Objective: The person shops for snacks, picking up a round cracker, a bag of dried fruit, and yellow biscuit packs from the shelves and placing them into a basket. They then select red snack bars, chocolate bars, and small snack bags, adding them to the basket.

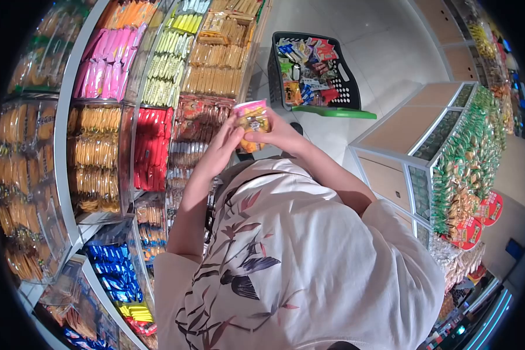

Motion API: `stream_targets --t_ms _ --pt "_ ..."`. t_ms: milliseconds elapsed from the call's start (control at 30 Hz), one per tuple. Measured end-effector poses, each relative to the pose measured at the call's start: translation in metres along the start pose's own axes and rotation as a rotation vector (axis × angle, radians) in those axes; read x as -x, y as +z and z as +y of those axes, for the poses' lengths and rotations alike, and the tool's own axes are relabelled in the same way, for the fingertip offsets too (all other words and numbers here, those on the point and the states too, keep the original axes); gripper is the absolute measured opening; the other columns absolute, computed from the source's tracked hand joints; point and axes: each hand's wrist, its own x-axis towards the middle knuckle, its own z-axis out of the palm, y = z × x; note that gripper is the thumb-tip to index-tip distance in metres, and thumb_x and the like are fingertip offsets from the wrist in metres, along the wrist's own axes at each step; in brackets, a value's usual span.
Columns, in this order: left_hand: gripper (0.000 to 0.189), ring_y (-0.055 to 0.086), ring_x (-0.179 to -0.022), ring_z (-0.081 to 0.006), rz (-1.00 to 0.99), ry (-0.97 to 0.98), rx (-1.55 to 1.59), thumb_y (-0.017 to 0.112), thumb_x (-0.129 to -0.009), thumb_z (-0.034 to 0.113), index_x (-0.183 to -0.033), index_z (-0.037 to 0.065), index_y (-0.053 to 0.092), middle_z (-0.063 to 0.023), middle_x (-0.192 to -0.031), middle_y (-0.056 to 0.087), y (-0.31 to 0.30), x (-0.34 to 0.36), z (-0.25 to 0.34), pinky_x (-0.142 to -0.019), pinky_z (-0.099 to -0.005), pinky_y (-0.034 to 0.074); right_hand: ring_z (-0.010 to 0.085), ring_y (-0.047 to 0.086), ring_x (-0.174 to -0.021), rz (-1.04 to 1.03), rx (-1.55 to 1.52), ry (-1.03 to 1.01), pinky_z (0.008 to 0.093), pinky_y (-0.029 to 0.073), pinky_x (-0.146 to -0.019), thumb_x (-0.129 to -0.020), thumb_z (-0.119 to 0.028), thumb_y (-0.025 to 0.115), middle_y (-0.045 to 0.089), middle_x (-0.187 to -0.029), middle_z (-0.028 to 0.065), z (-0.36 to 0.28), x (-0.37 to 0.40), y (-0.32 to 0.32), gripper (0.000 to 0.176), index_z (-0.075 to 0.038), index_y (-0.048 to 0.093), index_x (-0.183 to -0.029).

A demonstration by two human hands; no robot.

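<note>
A: While both arms are raised in front of the chest, the snack packet (252, 119) sits right between the hands. The left hand (224, 144) is on its left side and the right hand (283, 134) on its right.

B: Both gripping it?

A: Both closed on it. The left fingers wrap the left edge and lower corner, and the right hand cups the right edge from behind. Neither hand is nearer — the packet touches both, dead centre ahead of the body.

B: How does it lie?

A: Its long axis runs away from the person, with the pink sealed end at the far side and the bottom end tucked toward the palms. The face is turned up to the camera.

B: And its looks?

A: It's a small clear pouch with a pink band across the top and yellow-orange pieces inside. There's a dark printed patch mid-face, too small to read.

B: What's around it?

A: Beyond the packet and off to the right stands a black shopping basket (272, 76) with a green handle (332, 111), on the pale floor (385, 41). It's loaded with mixed packets, and the right hand is on that side. Close by the left hand are shelves (70, 105) of biscuits in clear bins. Well apart on the right is a low display bin (402, 125) of green-wrapped sweets.
</note>
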Motion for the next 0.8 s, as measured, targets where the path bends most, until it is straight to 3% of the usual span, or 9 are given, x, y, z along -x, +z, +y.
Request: stream_targets --t_ms 100,167,200,367,467,567,633,667,800 --pt "0.048 0.051 -0.114 -0.0185 -0.091 -0.059 -0.11 0.048 -0.099 0.034 -0.139 0.008 0.04 -0.0089 -0.131 0.052 0.023 -0.024 0.008 -0.091 -0.0311 0.045 0.014 0.06 -0.1 0.173 -0.125 0.198 0.0314 0.049 -0.087 -0.078 -0.035 0.077 0.06 -0.111 0.006 0.012 0.027 -0.074 0.069 -0.004 0.043 -0.13" --pt "0.046 0.053 -0.112 -0.0186 -0.075 -0.014 -0.134 0.051 -0.098 0.031 -0.135 0.007 0.044 -0.009 -0.128 0.054 0.047 -0.059 0.011 -0.091 -0.0313 0.045 0.0137 0.06 -0.098 0.494 -0.249 0.116 0.0292 0.049 -0.081 -0.082 -0.041 0.071 0.061 -0.108 0.0045 -0.01 0.044 -0.129 0.059 -0.007 0.049 -0.125" --pt "0.043 0.053 -0.112 -0.0189 -0.021 0.026 -0.256 0.054 -0.097 0.028 -0.132 0.006 0.046 -0.0104 -0.124 0.056 0.074 -0.092 0.009 -0.091 -0.0324 0.046 0.0124 0.06 -0.097 0.6 -0.198 0.154 0.0261 0.047 -0.076 -0.084 -0.047 0.066 0.062 -0.105 0.0038 -0.012 0.059 -0.211 0.056 -0.008 0.052 -0.122" --pt "0.06 0.051 -0.118 -0.0369 -0.122 0.006 -0.775 0.064 -0.087 0.036 -0.134 0.004 0.043 -0.0222 -0.127 0.051 0.158 -0.157 0.01 -0.097 -0.0416 0.043 0.0152 0.063 -0.086 1.009 0.142 0.066 0.0267 0.051 -0.074 -0.082 -0.039 0.071 0.064 -0.096 0.0034 0.003 0.101 -0.364 0.055 -0.004 0.05 -0.119" --pt "0.074 0.048 -0.119 -0.039 -0.245 0.052 -0.89 0.069 -0.079 0.045 -0.134 0.003 0.042 -0.0229 -0.126 0.05 0.201 -0.194 -0.006 -0.098 -0.0431 0.042 0.0198 0.065 -0.087 0.968 0.402 0.079 0.0301 0.051 -0.077 -0.079 -0.038 0.074 0.065 -0.095 0.0081 0.004 0.103 -0.403 0.06 -0.001 0.048 -0.118" --pt "0.074 0.053 -0.111 -0.0364 -0.359 -0.013 -0.928 0.071 -0.075 0.048 -0.129 0.004 0.046 -0.0204 -0.118 0.054 0.239 -0.226 -0.009 -0.091 -0.0437 0.045 0.0234 0.066 -0.09 0.73 0.849 0.454 0.0318 0.051 -0.079 -0.074 -0.04 0.076 0.064 -0.1 0.0139 -0.028 0.077 -0.405 0.066 -0.001 0.047 -0.119" --pt "0.072 0.059 -0.103 -0.0337 -0.44 -0.081 -0.977 0.072 -0.073 0.05 -0.124 0.005 0.049 -0.0178 -0.111 0.058 0.258 -0.247 -0.008 -0.084 -0.0443 0.049 0.0299 0.064 -0.092 0.537 0.904 0.395 0.0386 0.051 -0.079 -0.069 -0.04 0.077 0.063 -0.1 0.0164 0.007 0.054 -0.43 0.065 -0.004 0.048 -0.114" --pt "0.06 0.065 -0.089 -0.0306 -0.34 0.011 -1.05 0.073 -0.07 0.049 -0.111 0.008 0.056 -0.013 -0.099 0.064 0.268 -0.246 -0.029 -0.074 -0.0437 0.051 0.0311 0.064 -0.092 0.444 1.004 0.395 0.0403 0.05 -0.079 -0.068 -0.04 0.077 0.064 -0.099 0.0159 0.019 0.042 -0.435 0.063 -0.005 0.048 -0.112" --pt "0.049 0.067 -0.074 -0.029 -0.33 -0.202 -1.018 0.073 -0.07 0.05 -0.098 0.011 0.062 -0.0082 -0.082 0.068 0.289 -0.248 -0.042 -0.068 -0.0389 0.052 0.036 0.062 -0.094 0.268 1.154 0.332 0.0441 0.05 -0.081 -0.068 -0.039 0.076 0.062 -0.1 0.0175 0.068 -0.007 -0.449 0.059 -0.007 0.048 -0.109"
